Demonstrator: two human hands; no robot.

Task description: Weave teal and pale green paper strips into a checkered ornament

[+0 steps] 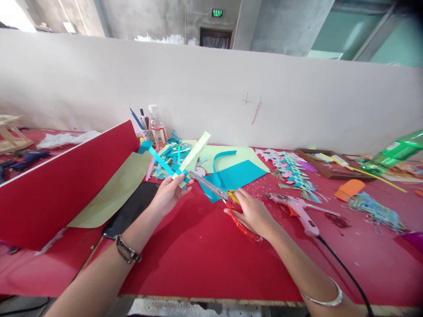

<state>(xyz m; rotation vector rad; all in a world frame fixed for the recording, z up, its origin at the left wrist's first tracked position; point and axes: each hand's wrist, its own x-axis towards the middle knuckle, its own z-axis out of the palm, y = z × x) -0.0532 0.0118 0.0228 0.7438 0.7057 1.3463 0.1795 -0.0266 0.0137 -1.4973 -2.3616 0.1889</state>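
Pinched in my left hand [170,193] is a woven piece of crossed paper strips, with a pale green strip [196,149] reaching up and a blue strip [161,161] reaching up-left. My right hand [249,211] grips a pair of scissors [214,188] by its red and yellow handles. The blade tips meet the woven piece beside my left fingers; whether the blades are apart cannot be made out. Behind the scissors lie a blue paper sheet [246,174] with a curled blue strip and a pale green sheet [257,160].
A pink glue gun [299,211] with its black cord lies at right, near woven paper fish shapes [294,171]. Further right are a wooden tray [327,169] and a green bottle [393,152]. At left, a red panel [72,180] stands beside a black phone [132,209]. Paper scraps lie behind.
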